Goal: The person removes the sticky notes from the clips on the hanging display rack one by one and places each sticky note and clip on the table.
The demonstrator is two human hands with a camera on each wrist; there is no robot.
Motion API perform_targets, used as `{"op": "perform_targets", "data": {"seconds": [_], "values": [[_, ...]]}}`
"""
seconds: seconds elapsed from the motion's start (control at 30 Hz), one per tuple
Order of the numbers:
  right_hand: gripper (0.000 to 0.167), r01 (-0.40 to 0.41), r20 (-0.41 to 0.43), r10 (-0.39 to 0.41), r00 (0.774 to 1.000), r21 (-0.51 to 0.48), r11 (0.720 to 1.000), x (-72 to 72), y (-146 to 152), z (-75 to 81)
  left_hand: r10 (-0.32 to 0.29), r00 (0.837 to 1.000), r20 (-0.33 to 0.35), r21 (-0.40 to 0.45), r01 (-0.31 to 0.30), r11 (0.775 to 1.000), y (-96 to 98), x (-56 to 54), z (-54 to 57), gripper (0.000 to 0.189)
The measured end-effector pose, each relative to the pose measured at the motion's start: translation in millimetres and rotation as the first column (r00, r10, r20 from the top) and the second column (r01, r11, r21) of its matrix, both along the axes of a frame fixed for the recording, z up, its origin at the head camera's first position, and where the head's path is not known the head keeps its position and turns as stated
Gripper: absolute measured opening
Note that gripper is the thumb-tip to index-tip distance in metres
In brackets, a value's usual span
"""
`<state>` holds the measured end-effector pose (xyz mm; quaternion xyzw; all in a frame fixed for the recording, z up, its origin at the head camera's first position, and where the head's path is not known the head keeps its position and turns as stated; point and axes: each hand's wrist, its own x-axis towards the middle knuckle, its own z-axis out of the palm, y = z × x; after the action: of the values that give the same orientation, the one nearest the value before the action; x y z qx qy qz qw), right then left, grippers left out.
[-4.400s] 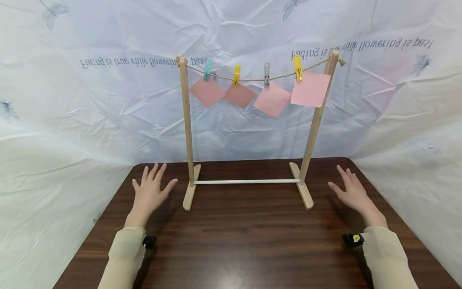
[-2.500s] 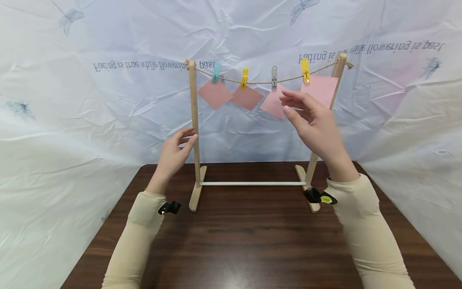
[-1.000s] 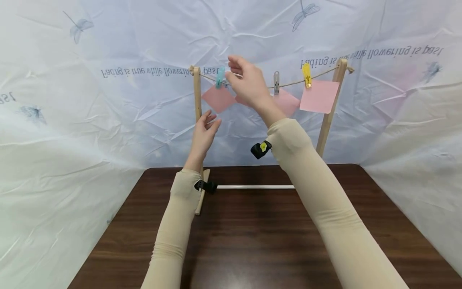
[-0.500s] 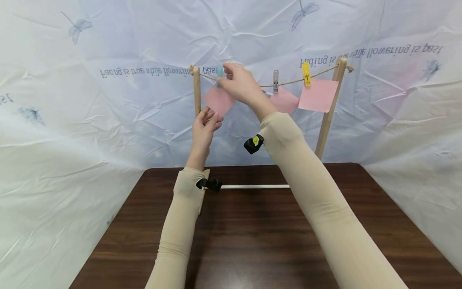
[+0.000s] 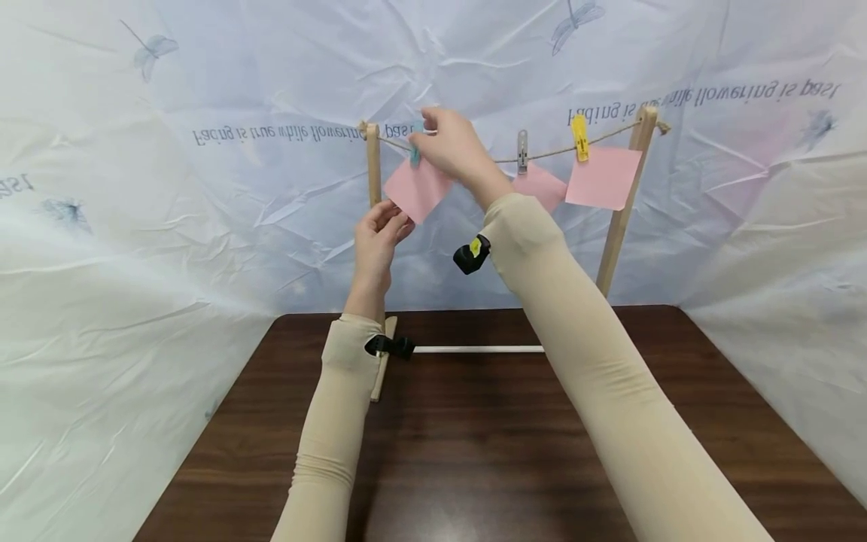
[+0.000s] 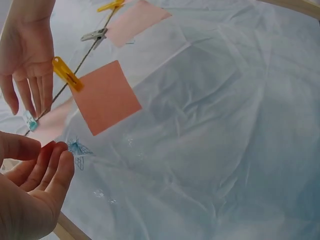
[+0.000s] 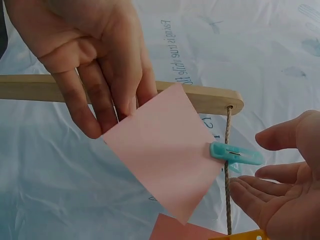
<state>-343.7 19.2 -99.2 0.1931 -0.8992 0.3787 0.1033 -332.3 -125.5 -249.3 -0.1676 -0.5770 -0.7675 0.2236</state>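
A pink paper square (image 5: pixel 418 188) hangs from the leftmost blue clothespin (image 5: pixel 415 156) on a rope. My left hand (image 5: pixel 377 239) pinches its lower-left edge between thumb and fingers, plainest in the right wrist view, where that hand (image 7: pixel 107 50) comes from the upper left. Around the clothespin's upper end is my right hand (image 5: pixel 457 147). In the right wrist view a gap shows between its thumb and the blue clothespin (image 7: pixel 235 152), and the fingers are loosely bent near the rope (image 7: pixel 228 200). Beside it, a yellow clothespin (image 6: pixel 67 74) holds a darker pink square (image 6: pixel 107 97).
Further right on the rope, a grey clothespin (image 5: pixel 522 153) and a yellow clothespin (image 5: pixel 581 138) each hold pink paper. Wooden posts (image 5: pixel 374 165) and a white crossbar (image 5: pixel 477 349) form the rack on a dark brown table (image 5: pixel 474 444). Printed white cloth (image 5: pixel 271 211) surrounds it.
Both hands have risen from the table to the rack's left end. My left hand has taken hold of the leftmost paper, which tilts forward; my right hand has reached the blue clothespin.
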Motion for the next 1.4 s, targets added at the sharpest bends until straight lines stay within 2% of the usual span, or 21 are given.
{"op": "perform_targets", "data": {"seconds": [0.2, 0.37, 0.57, 0.73, 0.87, 1.17, 1.4], "values": [[0.063, -0.029, 0.018, 0.029, 0.999, 0.005, 1.0, -1.2, 3, -2.6, -0.036, 0.998, 0.052, -0.016, 0.036, 0.999, 0.1, 6.7, -5.1, 0.033], [0.058, -0.044, -0.019, 0.044, 0.999, -0.001, 0.999, -0.8, 5, -2.6, -0.051, 0.998, 0.025, -0.031, 0.052, 0.998, 2.6, 8.2, -2.6, 0.038], [0.055, -0.063, -0.058, 0.063, 0.996, 0.006, 0.998, 1.3, 7, -2.9, -0.03, 1.0, 0.004, -0.026, 0.03, 0.999, 5.4, 5.2, 0.5, 0.035], [0.049, -0.078, -0.134, 0.081, 0.988, 0.027, 0.997, -0.6, 6, -5.6, -0.012, 1.0, -0.012, -0.004, 0.012, 1.0, 5.1, 2.6, -1.8, 0.031], [0.043, -0.062, -0.186, 0.065, 0.98, 0.023, 0.998, -1.8, 5, -8.6, -0.005, 1.0, -0.015, 0.007, 0.005, 1.0, 4.9, 1.5, -0.6, 0.03], [0.029, -0.069, -0.24, 0.034, 0.97, -0.138, 0.988, 0.5, 8, -15.4, 0.014, 1.0, -0.017, -0.008, -0.014, 1.0, 3.9, 1.3, -1.4, 0.024], [0.023, -0.127, -0.319, 0.038, 0.947, -0.264, 0.956, 2.0, 10, -18.2, 0.007, 1.0, -0.024, -0.007, -0.008, 1.0, 0.7, -0.9, -5.7, 0.021]]}}
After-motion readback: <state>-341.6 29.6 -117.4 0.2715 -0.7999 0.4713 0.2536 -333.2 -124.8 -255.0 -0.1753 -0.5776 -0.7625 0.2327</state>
